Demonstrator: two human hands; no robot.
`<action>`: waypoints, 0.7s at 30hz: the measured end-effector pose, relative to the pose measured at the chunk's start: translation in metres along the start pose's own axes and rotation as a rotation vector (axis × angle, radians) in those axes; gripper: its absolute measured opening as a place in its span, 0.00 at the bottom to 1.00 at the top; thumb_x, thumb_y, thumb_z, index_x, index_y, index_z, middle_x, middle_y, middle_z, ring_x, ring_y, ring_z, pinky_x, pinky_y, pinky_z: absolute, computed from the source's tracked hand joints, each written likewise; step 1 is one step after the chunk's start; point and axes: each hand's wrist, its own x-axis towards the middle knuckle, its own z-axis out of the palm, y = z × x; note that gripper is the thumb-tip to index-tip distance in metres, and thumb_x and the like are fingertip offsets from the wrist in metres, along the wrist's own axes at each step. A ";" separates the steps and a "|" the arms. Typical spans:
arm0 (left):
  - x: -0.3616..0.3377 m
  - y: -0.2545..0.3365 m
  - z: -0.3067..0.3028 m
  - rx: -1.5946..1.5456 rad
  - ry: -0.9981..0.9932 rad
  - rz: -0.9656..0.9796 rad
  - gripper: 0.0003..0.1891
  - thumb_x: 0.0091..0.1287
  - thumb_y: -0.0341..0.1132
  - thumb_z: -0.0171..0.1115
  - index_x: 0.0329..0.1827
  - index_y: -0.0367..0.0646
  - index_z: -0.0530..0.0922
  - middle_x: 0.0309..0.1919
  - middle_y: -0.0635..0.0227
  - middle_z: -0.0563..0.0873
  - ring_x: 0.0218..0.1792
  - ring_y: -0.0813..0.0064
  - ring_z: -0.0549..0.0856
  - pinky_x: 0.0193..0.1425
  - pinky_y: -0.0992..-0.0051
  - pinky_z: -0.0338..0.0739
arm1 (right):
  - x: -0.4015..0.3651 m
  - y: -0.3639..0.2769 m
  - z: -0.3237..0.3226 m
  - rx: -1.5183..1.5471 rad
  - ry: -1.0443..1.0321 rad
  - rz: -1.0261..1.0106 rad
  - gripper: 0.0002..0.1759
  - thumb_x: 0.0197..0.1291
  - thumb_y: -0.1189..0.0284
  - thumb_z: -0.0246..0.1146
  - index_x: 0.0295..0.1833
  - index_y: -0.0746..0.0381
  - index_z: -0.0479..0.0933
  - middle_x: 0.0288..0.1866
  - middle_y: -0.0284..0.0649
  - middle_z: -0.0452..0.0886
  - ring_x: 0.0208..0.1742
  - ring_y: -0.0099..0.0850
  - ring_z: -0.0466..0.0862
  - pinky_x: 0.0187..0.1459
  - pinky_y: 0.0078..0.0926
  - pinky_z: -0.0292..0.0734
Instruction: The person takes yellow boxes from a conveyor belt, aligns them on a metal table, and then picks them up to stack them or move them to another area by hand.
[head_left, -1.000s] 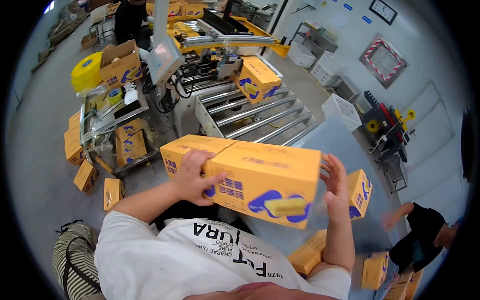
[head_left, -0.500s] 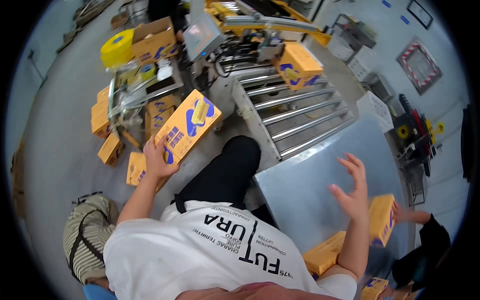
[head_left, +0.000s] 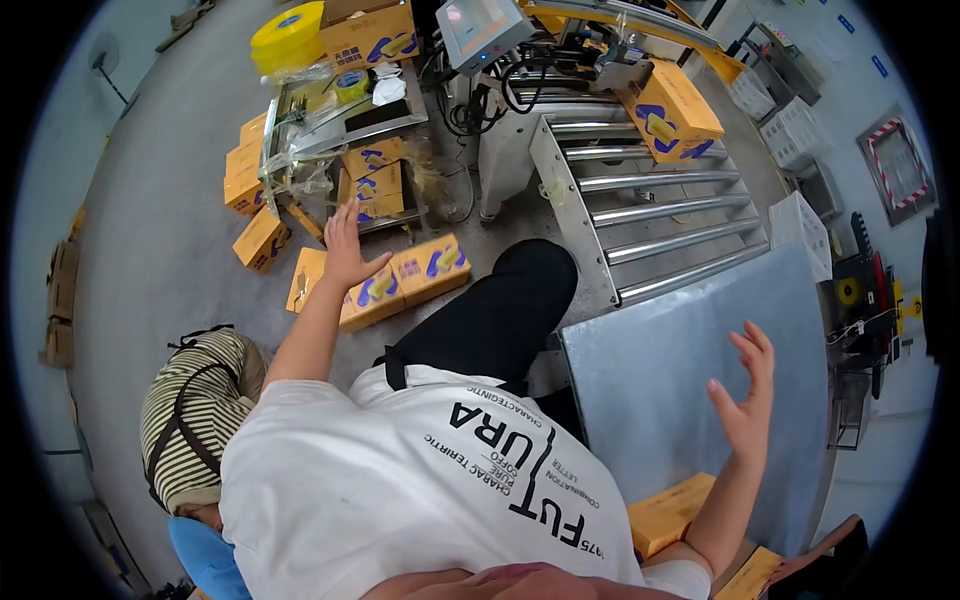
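Note:
My left hand point(head_left: 350, 255) is open, its fingers apart and nothing in it. It overlaps a row of orange cartons point(head_left: 432, 268) with purple markings, low on the left by my leg. Another orange carton point(head_left: 306, 276) is just left of this row. My right hand point(head_left: 745, 395) is also open, fingers curved and the thumb apart, in front of the grey metal table point(head_left: 655, 350). An orange carton point(head_left: 672, 512) lies on that table beside my right forearm.
A roller conveyor point(head_left: 665, 215) carries an orange carton point(head_left: 672, 112) at its far end. To the left stands a cart point(head_left: 300, 165) with tape rolls and cartons. A person in a striped top point(head_left: 200, 420) is at lower left; another person's arm point(head_left: 815, 555) shows at lower right.
My left hand has let go of the carton it held, which now lies low in the row. The view has shifted, and the co-worker's carton at right has moved down.

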 end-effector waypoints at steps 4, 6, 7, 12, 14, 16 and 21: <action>0.032 0.014 -0.002 -0.085 0.048 0.062 0.50 0.58 0.51 0.70 0.80 0.41 0.56 0.74 0.51 0.66 0.74 0.48 0.64 0.78 0.52 0.53 | 0.000 0.002 -0.002 0.026 0.014 -0.032 0.32 0.46 0.73 0.70 0.61 0.60 0.77 0.73 0.49 0.66 0.73 0.47 0.68 0.70 0.45 0.65; 0.039 0.023 0.006 -0.128 0.028 0.054 0.48 0.58 0.51 0.69 0.79 0.41 0.58 0.73 0.50 0.67 0.73 0.47 0.65 0.78 0.52 0.54 | -0.002 0.005 -0.004 0.034 0.034 -0.035 0.32 0.45 0.73 0.71 0.61 0.60 0.77 0.73 0.48 0.66 0.73 0.47 0.68 0.70 0.45 0.65; 0.043 0.030 0.012 -0.155 0.019 0.062 0.47 0.58 0.51 0.69 0.79 0.41 0.59 0.73 0.50 0.68 0.73 0.47 0.65 0.77 0.52 0.54 | -0.001 0.005 -0.005 0.040 0.037 -0.024 0.32 0.46 0.73 0.72 0.61 0.59 0.77 0.73 0.48 0.67 0.73 0.47 0.68 0.70 0.44 0.65; 0.048 0.084 0.045 -0.203 -0.035 0.186 0.40 0.60 0.46 0.68 0.74 0.39 0.66 0.68 0.49 0.73 0.69 0.47 0.71 0.73 0.55 0.61 | -0.004 0.027 -0.003 0.017 0.010 0.048 0.30 0.50 0.67 0.73 0.61 0.59 0.78 0.72 0.48 0.67 0.73 0.49 0.68 0.70 0.44 0.65; 0.054 0.104 0.066 -0.264 -0.090 0.242 0.39 0.60 0.46 0.69 0.73 0.39 0.67 0.68 0.50 0.74 0.69 0.47 0.71 0.74 0.55 0.61 | -0.006 0.043 0.003 -0.033 -0.011 0.081 0.29 0.52 0.64 0.74 0.60 0.59 0.79 0.71 0.49 0.70 0.73 0.49 0.69 0.70 0.43 0.66; 0.077 0.138 0.080 -0.326 -0.138 0.332 0.38 0.59 0.46 0.69 0.72 0.39 0.68 0.68 0.50 0.74 0.70 0.47 0.70 0.75 0.54 0.60 | -0.009 0.073 0.018 -0.074 -0.055 0.053 0.28 0.53 0.61 0.73 0.60 0.58 0.80 0.69 0.49 0.73 0.72 0.48 0.71 0.70 0.43 0.66; 0.201 0.280 0.073 -0.461 -0.144 0.821 0.36 0.58 0.43 0.69 0.70 0.41 0.71 0.69 0.52 0.74 0.72 0.51 0.70 0.76 0.52 0.59 | -0.011 0.124 0.037 -0.193 -0.351 0.064 0.28 0.54 0.54 0.72 0.59 0.56 0.82 0.70 0.50 0.75 0.73 0.46 0.71 0.70 0.44 0.67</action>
